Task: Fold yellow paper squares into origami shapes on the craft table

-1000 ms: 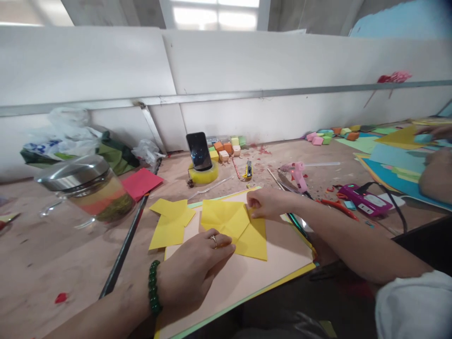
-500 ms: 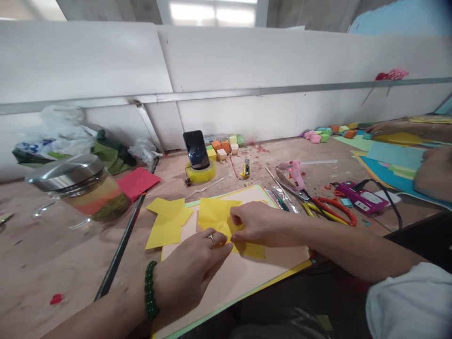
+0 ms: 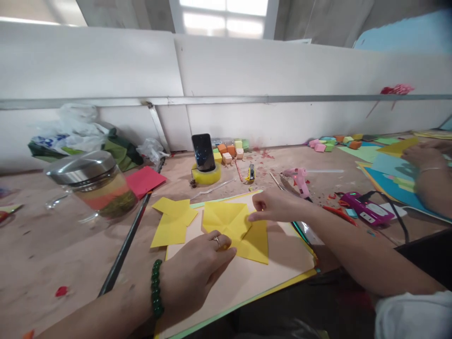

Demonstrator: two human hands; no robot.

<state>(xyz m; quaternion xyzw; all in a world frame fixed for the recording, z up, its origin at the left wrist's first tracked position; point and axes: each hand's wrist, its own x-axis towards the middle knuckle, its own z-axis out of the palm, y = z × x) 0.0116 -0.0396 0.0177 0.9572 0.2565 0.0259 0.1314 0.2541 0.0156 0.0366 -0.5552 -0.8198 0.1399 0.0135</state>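
Observation:
A yellow sheet of paper (image 3: 226,214) lies on a stack of coloured paper (image 3: 275,278), creased, with a corner folded towards its middle. My left hand (image 3: 197,263), with a ring and a green bead bracelet (image 3: 156,287), presses its curled fingertips on the near left part of the sheet. My right hand (image 3: 277,205) is closed, thumb and forefinger together at the right edge of the folded flap. Whether paper lies between those fingers is partly hidden. More yellow paper pieces (image 3: 173,221) overlap just left of the sheet.
A lidded glass jug (image 3: 106,188) stands left, beside red paper (image 3: 145,181). A phone (image 3: 204,151) leans on a yellow tape roll (image 3: 208,175). Right are a pink glue gun (image 3: 301,181), a purple power strip (image 3: 367,208) and another person's hands (image 3: 429,157) with yellow paper.
My right hand has moved right and slightly up along the sheet, uncovering the folded flap. My left hand stays pressed on the paper. The other person's hands have lifted yellow paper. The view shifted slightly.

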